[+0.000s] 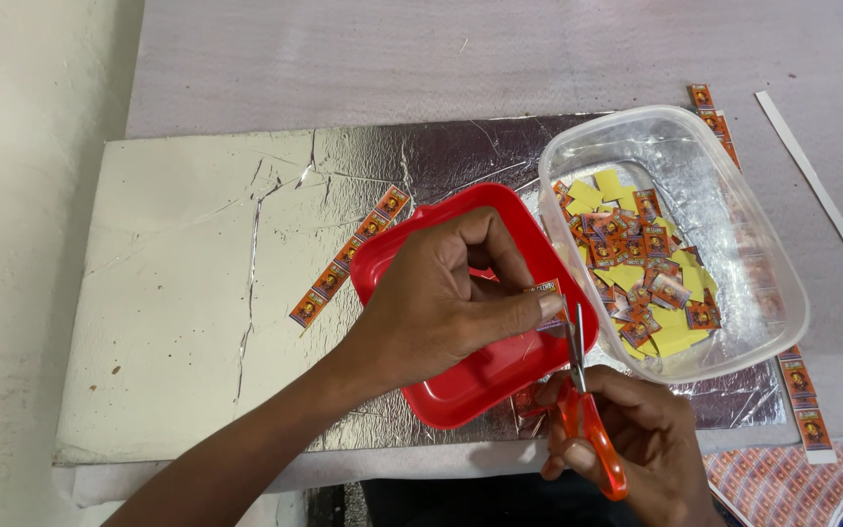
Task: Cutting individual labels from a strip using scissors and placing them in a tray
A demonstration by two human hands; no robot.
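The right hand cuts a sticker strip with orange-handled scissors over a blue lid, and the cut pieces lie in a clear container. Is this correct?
Not quite: the head view shows the lid is red, not blue. The right hand works orange-handled scissors over it, and cut pieces lie in the clear container.

Silver foil-covered flat board (197,293) lies on the grey cloth-covered table (441,59). Red square plastic lid (470,381) sits on the board, right of centre; clear rectangular plastic container (773,283) just right of it, touching its edge. Small cut printed paper labels (641,268) lie in the container. Strip of uncut orange printed labels (348,256) lies on the board left of the lid. Left hand (441,303) is over the lid; right hand (651,439), with orange-handled metal scissors (587,410), is in front of the container.
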